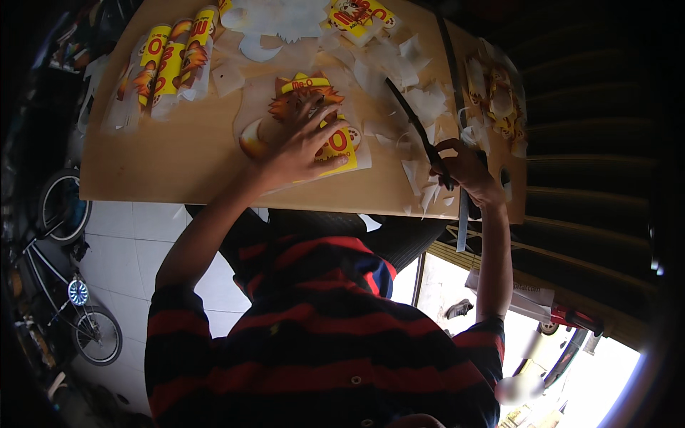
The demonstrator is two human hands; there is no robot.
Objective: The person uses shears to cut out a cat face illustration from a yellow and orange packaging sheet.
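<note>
A printed sheet with an orange cartoon cat and a yellow panel (337, 148) lies flat on the wooden table (160, 171), a pale margin around the picture. My left hand (300, 146) rests on it, palm down with fingers spread, covering the cat's middle. To the right, my right hand (464, 171) grips black scissors (412, 116) by the handles, near the table's front edge. The blades point up and to the left, away from the sheet. They look closed, over loose pale offcuts (428, 100).
Several rolled yellow prints (171, 68) lie at the far left. White-backed cutouts (275, 21) and a yellow printed piece (357, 14) are at the back. More cat prints (499, 100) sit at the right. A grey strip (462, 232) hangs over the front edge. A bicycle (77, 292) stands left.
</note>
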